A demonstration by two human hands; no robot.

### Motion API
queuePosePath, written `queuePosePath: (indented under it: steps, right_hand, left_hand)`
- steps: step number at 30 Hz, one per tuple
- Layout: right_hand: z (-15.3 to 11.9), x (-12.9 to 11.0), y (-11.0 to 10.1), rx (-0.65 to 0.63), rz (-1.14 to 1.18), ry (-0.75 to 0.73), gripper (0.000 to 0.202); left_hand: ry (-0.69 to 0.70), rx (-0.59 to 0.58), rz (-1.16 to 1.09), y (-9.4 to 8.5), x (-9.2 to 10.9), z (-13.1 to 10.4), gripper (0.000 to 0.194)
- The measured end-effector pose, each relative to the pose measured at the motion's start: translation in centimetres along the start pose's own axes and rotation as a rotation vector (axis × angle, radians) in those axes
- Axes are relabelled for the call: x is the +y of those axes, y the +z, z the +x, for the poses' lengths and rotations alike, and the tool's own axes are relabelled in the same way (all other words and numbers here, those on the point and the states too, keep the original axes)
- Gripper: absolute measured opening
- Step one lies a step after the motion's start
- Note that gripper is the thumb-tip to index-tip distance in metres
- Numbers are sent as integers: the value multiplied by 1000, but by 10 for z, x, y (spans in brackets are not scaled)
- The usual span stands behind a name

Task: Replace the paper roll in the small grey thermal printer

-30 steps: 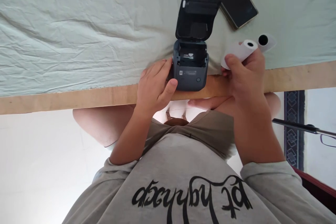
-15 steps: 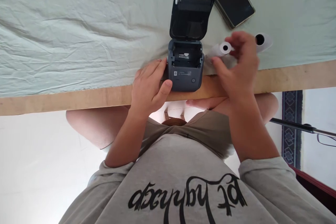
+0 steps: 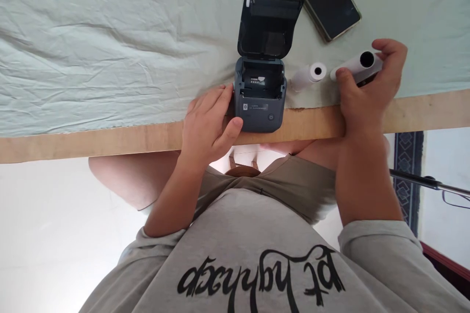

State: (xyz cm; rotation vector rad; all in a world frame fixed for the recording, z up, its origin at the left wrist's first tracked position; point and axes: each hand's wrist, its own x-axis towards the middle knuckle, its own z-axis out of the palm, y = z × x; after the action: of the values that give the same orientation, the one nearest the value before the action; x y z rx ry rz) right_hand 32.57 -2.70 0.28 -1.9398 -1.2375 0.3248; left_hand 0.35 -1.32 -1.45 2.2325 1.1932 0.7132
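A dark grey portable label printer sits near the table's front edge, its black lid raised and its paper bay exposed. My left hand lies flat against the printer's left side, fingers stretched and thumb apart by the lower corner. To the right of the printer, a small white paper roll rests with its core hole showing. Further right, my right hand is closed around a larger white paper roll, thumb on its left end and fingers round the right. Part of this roll is hidden by the hand.
A black smartphone lies behind the rolls, close to the open lid. Pale green wrinkled cloth covers the table, ending at a bare wooden front edge. Below right, a thin dark pole crosses over a patterned strip.
My right hand has moved right, from around the small paper roll to the larger one, and closed on it. The small roll stays beside the printer. My left hand has hardly moved.
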Motion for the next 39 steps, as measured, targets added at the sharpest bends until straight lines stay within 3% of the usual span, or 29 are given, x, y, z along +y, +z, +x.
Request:
queuePosePath:
  steps: [3,14,23,28,31,33,35,39]
  right_hand:
    - [-3,-3,2,128,-14,-15,53]
    - [-1,-6,5,112,97,-69,35]
    - [-1,-9,6,100,117,-67,34]
    - [6,-4,1,113,238,-102,32]
    - [0,-22,-3,80,279,-204,38]
    - [-10,-44,-1,31,327,-383,46]
    - [-20,-72,6,-19,365,-540,41]
    - [-27,-114,26,-299,-78,-476,30]
  left_hand:
    - [-1,-7,-1,-2,1,0,83]
    - [4,-36,2,-6,2,2,81]
    - [-11,-5,13,-2,2,1,81]
    - [-14,1,26,1,1,0,85]
    - [-19,-5,45,1,1,0,88]
    - [-17,-11,45,0,2,0,89]
    - [-10,-10,34,0,2,1,89]
    - [1,-3,53,-1,3,1,89]
